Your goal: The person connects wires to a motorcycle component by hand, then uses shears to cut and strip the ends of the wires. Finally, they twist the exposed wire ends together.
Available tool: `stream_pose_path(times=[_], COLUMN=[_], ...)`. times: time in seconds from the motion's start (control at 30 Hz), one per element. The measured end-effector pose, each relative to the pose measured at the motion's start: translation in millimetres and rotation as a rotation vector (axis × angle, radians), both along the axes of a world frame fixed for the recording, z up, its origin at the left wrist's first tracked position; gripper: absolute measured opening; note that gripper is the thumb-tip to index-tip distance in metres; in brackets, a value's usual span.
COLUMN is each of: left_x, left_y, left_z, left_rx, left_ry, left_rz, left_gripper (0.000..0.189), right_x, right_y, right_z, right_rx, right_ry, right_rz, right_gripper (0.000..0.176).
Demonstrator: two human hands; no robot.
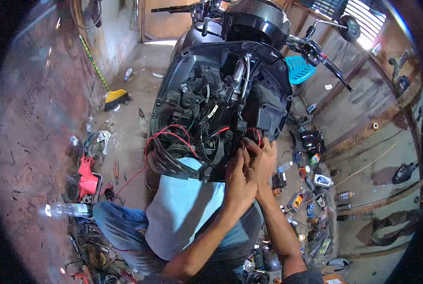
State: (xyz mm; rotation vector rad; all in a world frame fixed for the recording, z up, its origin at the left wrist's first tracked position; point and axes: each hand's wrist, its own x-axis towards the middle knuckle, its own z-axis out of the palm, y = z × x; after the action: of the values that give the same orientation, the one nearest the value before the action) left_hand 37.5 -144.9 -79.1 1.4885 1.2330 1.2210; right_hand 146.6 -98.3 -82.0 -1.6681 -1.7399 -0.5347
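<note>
My left hand point(240, 182) and my right hand point(264, 163) are close together at the lower right of the opened scooter front point(221, 94). The fingers of both are bent and closed. A thin red wire point(259, 135) loops down into the fingertips of my right hand, which pinch it. What my left fingers hold is hidden behind the hands. Black wiring and a black connector point(241, 126) sit just above them. To the left, a longer red wire point(166, 132) arcs over the scooter body and trails down to the floor.
Handlebars with a mirror point(350, 28) rise at the top. A yellow broom point(116, 98) leans at the left wall. Red plastic parts point(87, 177) and a clear bottle point(68, 209) are at left. A blue chair point(300, 69), bottles point(323, 180) and loose parts line the right.
</note>
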Motion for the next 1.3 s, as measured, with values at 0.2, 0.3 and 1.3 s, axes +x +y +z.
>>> stream_pose_path(times=[0.2,0.3,1.3], left_x=[25,33,1], left_y=[-12,7,114], left_z=[-3,2,-76], left_rx=[-0.300,-0.383,-0.820], left_ry=[-0.967,-1.081,-1.118], left_rz=[0.073,0.159,-0.193], left_gripper=[0.062,0.056,0.015], right_x=[-2,-1,-22], right_y=[0,2,6], right_z=[-10,-16,-31], right_rx=[0.033,0.022,-0.267], right_ry=[0.005,-0.020,-0.036], right_rz=[0.004,-0.008,-0.225], right_gripper=[0.028,0.030,0.015])
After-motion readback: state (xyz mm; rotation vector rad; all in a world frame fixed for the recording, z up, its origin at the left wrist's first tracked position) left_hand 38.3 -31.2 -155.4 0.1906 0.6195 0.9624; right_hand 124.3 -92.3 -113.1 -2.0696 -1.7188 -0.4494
